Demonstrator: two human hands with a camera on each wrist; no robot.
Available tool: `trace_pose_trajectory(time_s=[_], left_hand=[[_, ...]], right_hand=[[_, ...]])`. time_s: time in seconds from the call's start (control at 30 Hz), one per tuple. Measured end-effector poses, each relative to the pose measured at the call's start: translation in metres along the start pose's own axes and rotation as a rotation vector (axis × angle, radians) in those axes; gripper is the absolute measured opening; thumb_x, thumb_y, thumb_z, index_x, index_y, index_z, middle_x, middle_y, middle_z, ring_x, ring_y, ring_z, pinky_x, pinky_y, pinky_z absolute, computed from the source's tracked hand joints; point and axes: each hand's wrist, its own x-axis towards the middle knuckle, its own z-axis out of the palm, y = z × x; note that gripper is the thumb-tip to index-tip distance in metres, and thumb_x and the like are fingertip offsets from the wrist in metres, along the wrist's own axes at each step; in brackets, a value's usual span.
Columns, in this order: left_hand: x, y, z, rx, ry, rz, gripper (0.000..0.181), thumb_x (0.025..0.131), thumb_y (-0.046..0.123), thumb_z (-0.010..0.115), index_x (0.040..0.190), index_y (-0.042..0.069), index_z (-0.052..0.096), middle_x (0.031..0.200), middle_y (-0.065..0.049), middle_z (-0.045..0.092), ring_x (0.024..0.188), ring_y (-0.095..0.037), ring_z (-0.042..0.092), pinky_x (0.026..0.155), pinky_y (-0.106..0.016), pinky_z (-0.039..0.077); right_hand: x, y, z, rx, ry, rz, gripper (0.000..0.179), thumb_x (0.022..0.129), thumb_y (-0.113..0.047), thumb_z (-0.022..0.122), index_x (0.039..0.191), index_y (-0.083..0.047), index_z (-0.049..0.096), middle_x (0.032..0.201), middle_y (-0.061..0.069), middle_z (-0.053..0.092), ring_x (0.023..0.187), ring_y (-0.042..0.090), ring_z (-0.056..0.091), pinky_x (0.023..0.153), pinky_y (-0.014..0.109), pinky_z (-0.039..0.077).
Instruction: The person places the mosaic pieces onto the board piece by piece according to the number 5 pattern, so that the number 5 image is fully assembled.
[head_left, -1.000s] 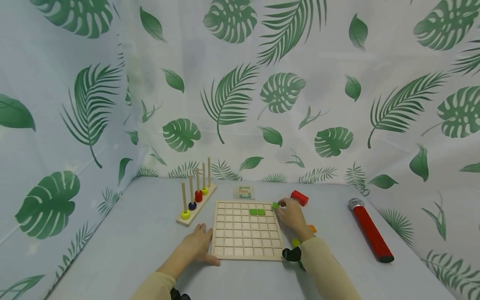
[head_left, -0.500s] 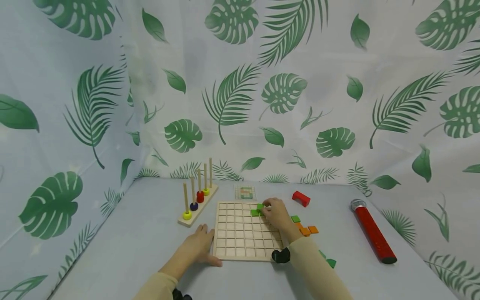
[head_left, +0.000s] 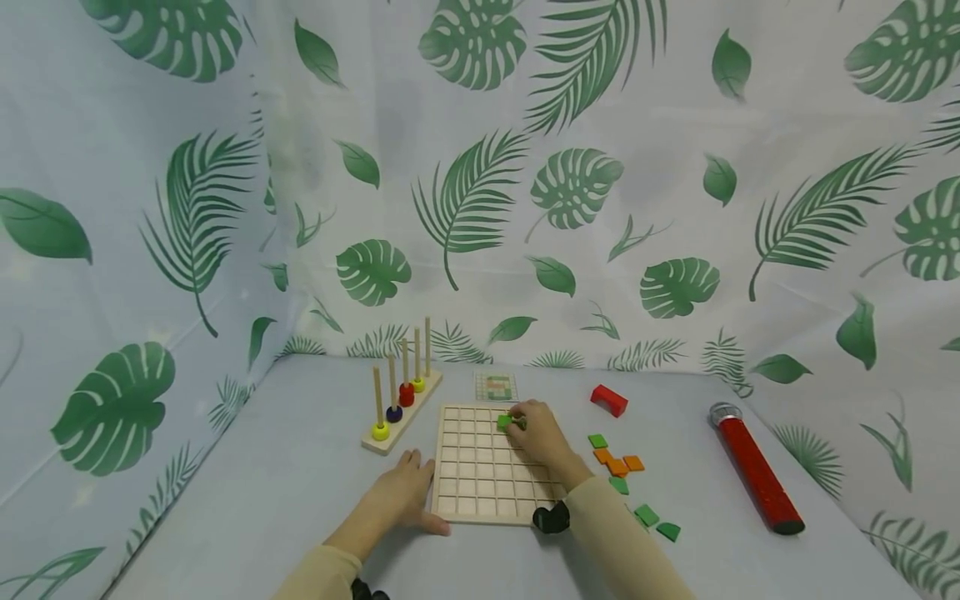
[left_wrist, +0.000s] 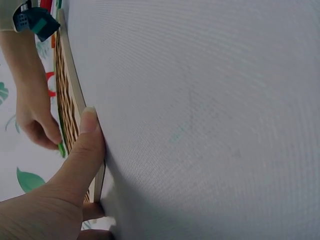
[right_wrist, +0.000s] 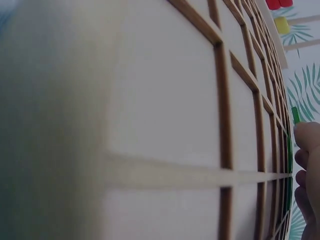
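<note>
A square wooden grid board [head_left: 476, 483] lies flat on the table. My left hand [head_left: 399, 493] rests against its near left corner, fingers along the left side and thumb against the front edge, as the left wrist view also shows. Over the board's far part, my right hand [head_left: 542, 433] pinches a small green square tile [head_left: 505, 422] between thumb and fingertips. In the right wrist view that tile [right_wrist: 295, 115] stands edge-on above the grid. More green [right_wrist: 289, 155] shows in far cells there; in the head view my right hand mostly covers it.
Loose green tiles [head_left: 646, 514] and orange tiles [head_left: 617, 467] lie right of the board. Beyond them are a red block [head_left: 609, 400] and a red microphone [head_left: 753, 471]. A peg stand with coloured beads [head_left: 390, 437] stands at left; a pattern card [head_left: 496, 386] lies behind the board.
My right hand has carried a green tile leftward from the board's far right edge to over its far rows. My left hand stays at the corner. The head view has shifted slightly.
</note>
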Motion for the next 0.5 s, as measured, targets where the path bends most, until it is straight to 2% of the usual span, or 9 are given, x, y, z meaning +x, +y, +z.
trace_pose_trajectory(time_s=[0.2,0.5], left_hand=[[0.0021,-0.0006,0.0023,0.011,-0.006,-0.001,0.107,0.059,0.065,0.077,0.135,-0.004,0.046,0.138,-0.031,0.038,0.130,-0.042,0.035,0.098,-0.049,0.040],[0.0019,-0.0015,0.0020,0.016,-0.003,0.003,0.106,0.060,0.065,0.076,0.135,-0.005,0.046,0.138,-0.031,0.038,0.130,-0.042,0.035,0.098,-0.049,0.041]], right_hand=[[-0.0006,-0.0028,0.0034,-0.024,-0.031,0.002,0.015,0.085,-0.009,0.069,0.099,-0.002,0.067,0.098,0.010,0.061,0.093,0.028,0.055,0.078,0.041,0.050],[0.0006,-0.0015,0.0047,-0.042,-0.029,-0.005,0.013,0.085,-0.011,0.070,0.096,-0.005,0.068,0.100,0.010,0.061,0.094,0.027,0.055,0.077,0.040,0.049]])
